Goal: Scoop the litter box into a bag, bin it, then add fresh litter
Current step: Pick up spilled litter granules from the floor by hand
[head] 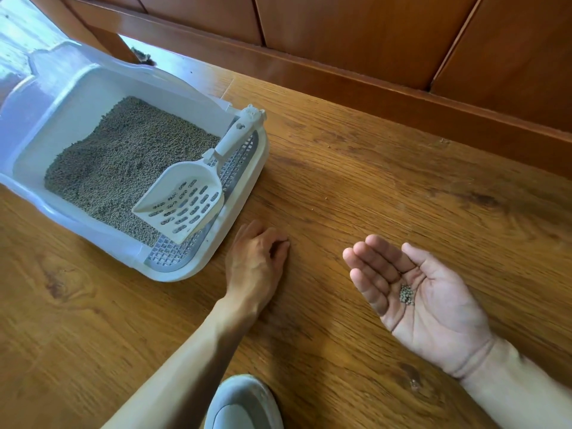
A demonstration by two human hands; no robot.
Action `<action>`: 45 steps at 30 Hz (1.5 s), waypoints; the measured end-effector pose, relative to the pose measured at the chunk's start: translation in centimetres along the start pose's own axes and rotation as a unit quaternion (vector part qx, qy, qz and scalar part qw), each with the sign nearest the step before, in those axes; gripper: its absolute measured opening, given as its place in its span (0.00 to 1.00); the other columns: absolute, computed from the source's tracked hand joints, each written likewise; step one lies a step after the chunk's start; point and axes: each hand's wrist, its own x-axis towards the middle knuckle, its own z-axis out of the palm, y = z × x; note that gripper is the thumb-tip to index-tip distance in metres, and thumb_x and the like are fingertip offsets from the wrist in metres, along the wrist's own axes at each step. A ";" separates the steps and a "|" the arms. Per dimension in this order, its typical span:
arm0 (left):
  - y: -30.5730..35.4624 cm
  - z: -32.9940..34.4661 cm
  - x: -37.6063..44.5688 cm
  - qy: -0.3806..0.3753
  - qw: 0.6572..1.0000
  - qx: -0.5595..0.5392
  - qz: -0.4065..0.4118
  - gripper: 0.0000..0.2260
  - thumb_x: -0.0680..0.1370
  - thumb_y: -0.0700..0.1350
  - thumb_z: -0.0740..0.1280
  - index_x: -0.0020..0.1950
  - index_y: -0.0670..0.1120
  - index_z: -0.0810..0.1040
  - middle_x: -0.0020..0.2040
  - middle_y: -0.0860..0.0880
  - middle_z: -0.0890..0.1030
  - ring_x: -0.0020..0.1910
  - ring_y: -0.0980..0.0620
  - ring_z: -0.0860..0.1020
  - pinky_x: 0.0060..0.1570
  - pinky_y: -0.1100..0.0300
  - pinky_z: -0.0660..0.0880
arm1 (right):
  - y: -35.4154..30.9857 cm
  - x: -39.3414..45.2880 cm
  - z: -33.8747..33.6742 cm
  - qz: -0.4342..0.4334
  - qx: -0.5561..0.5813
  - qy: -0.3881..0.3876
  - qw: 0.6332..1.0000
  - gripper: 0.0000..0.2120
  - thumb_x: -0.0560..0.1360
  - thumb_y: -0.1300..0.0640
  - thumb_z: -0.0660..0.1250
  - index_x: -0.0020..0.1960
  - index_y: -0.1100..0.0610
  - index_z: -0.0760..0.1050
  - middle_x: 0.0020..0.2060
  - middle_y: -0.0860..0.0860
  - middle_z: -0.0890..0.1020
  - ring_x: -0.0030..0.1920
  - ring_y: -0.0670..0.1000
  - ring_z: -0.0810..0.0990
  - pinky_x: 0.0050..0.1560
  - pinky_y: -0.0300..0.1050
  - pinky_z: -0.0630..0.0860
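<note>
Pellets sit in the flat, upturned right hand at lower right, so keep it level towards the litter box at upper left, while the left hand, fingertips curled, pinches strays off the floor.

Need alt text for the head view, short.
Right hand lies palm-up, cupping a few litter pellets; left hand touches the wooden floor. A slotted scoop rests in the litter box.

Litter box holds grey litter; scoop rests inside (slotted). Beside the box, left hand touches floor; right hand, palm up, carries pellets.
</note>
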 end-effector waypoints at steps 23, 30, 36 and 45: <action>-0.9 -0.8 -0.3 -0.003 0.998 -0.053 -0.033 0.01 0.77 0.45 0.69 0.46 0.51 0.79 0.43 0.54 0.74 0.43 0.52 0.73 0.42 0.51 0.75 | 0.1 0.0 -0.2 -0.002 -0.006 0.008 1.000 0.31 0.84 0.48 0.34 0.74 0.68 0.60 0.73 0.64 0.65 0.77 0.59 0.54 0.77 0.50 0.51; -0.8 -0.1 0.2 -0.015 1.000 -0.015 0.005 0.04 0.75 0.47 0.73 0.49 0.52 0.83 0.44 0.55 0.76 0.46 0.55 0.72 0.43 0.55 0.76 | 0.1 -0.3 -0.4 -0.002 -0.013 0.027 1.000 0.32 0.84 0.48 0.34 0.74 0.68 0.59 0.73 0.64 0.64 0.77 0.59 0.54 0.76 0.50 0.51; -0.6 -0.3 1.0 -0.031 0.995 0.046 0.085 0.04 0.78 0.46 0.69 0.44 0.48 0.78 0.44 0.54 0.74 0.47 0.52 0.72 0.41 0.55 0.75 | 0.4 -0.5 -0.3 0.000 -0.005 0.083 0.997 0.31 0.84 0.48 0.36 0.73 0.68 0.62 0.72 0.64 0.67 0.77 0.59 0.57 0.76 0.51 0.56; 2.0 -2.2 0.1 -0.027 0.997 0.000 0.067 0.07 0.83 0.47 0.57 0.50 0.45 0.72 0.46 0.50 0.71 0.43 0.51 0.70 0.41 0.57 0.69 | -1.1 -0.9 -1.3 -0.015 -0.038 0.136 0.990 0.29 0.85 0.49 0.38 0.73 0.67 0.63 0.72 0.63 0.67 0.77 0.58 0.57 0.75 0.50 0.56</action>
